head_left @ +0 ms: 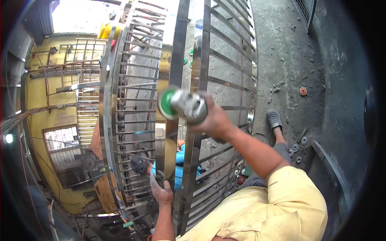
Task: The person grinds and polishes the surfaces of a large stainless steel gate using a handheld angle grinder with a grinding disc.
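Note:
My right hand [213, 120] is closed around an angle grinder [191, 105], held over the upright metal frame. Its green disc [165, 103] faces left, beside a shiny flat steel tube [177, 60], and looks blurred. Lower down, my left hand [162, 193] grips the edge of that same tube, thumb in front and fingers on its left side. Just right of it runs a second polished tube [197, 76], from which thin crossbars [229, 58] extend to the right.
Behind the frame is a person in a blue shirt [179, 166] and dark cap [138, 164]. More barred frames [108, 80] stand left. On the floor lie an orange disc [303, 91], several grey discs [304, 140] and green discs [191, 51]. A metal bar [331, 172] lies right.

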{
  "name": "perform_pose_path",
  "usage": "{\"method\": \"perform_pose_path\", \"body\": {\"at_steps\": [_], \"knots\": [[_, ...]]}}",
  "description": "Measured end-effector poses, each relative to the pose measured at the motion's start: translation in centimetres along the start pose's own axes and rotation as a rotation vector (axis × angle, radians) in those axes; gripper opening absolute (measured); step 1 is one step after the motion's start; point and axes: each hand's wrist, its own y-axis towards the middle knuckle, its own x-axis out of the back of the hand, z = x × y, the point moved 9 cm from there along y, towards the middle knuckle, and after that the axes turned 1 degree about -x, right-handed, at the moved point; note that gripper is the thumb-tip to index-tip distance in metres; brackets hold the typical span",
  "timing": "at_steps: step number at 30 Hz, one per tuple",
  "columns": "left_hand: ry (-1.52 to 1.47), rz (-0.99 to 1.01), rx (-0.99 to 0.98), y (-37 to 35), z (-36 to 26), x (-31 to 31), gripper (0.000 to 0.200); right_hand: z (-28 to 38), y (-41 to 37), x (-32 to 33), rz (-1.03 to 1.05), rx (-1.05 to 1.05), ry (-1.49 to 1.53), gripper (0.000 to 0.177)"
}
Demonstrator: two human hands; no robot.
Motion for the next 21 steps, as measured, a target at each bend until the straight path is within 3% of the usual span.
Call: {"method": "perform_pose_path", "body": {"at_steps": [4,10,14,19,21], "knots": [[-0.001,-0.034,-0.031,0.0,0.2,-0.1,0.082,0.0,1.0,1.9,-0.015,-0.087,-0.096,0.096],[0.019,0.023,0.006,0.2,-0.2,-0.3,0.08,1.4,13.3,10.2,-0.1,-0.124,-0.198,0.105],[0.023,0.03,0.014,0.4,-0.1,-0.4,0.079,0.1,11.7,10.3,-0.107,-0.152,-0.16,0.107],[0.013,0.045,0.024,0.3,0.5,-0.6,0.079,0.6,5.5,5.0,0.078,-0.066,-0.151,0.102],[0.035,0.032,0.008,0.3,0.2,-0.5,0.078,0.8,6.4,5.9,0.003,-0.163,-0.068,0.098]]}}
